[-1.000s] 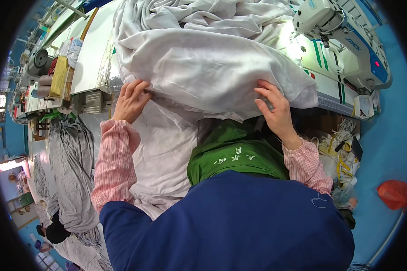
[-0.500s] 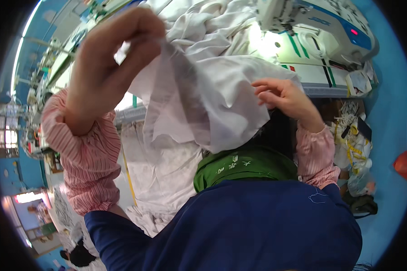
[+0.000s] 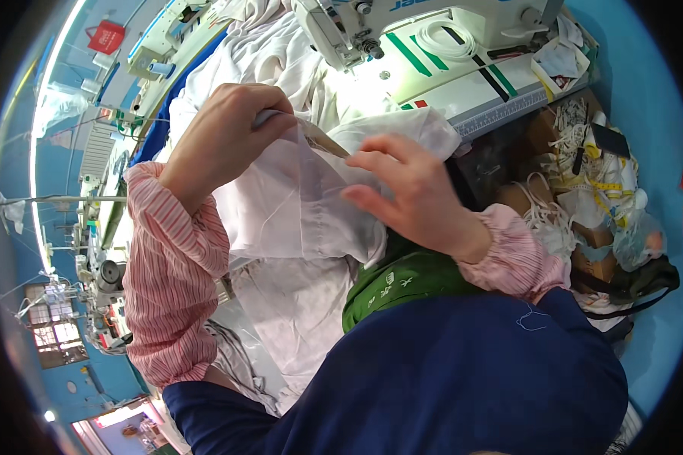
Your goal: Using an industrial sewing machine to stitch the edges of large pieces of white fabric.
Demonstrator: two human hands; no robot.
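While I am looking down from far off, I am pinching the edge of a white cloth point(image 3: 281, 201) with the left hand point(image 3: 231, 133), thumb against fingers. That hand is staying up in the air to the left of the sewing machine point(image 3: 328, 34), on its near side. The white cloth is hanging from it in front of the sewing machine, and more white cloth is lying in folds just left of the machine. The right hand point(image 3: 421, 197) is hovering at the cloth, also in front of the sewing machine, and its thumb and fingers are standing apart. It is looking blurry, so I cannot tell if it is touching the cloth.

Pink striped sleeves point(image 3: 174, 284) are covering both forearms. Green strips point(image 3: 407, 54) and a coil of white cord point(image 3: 448, 39) are lying on the table point(image 3: 455, 91), to the right of the sewing machine's needle end. A green apron point(image 3: 402, 280) is showing below the cloth, well apart from the sewing machine.
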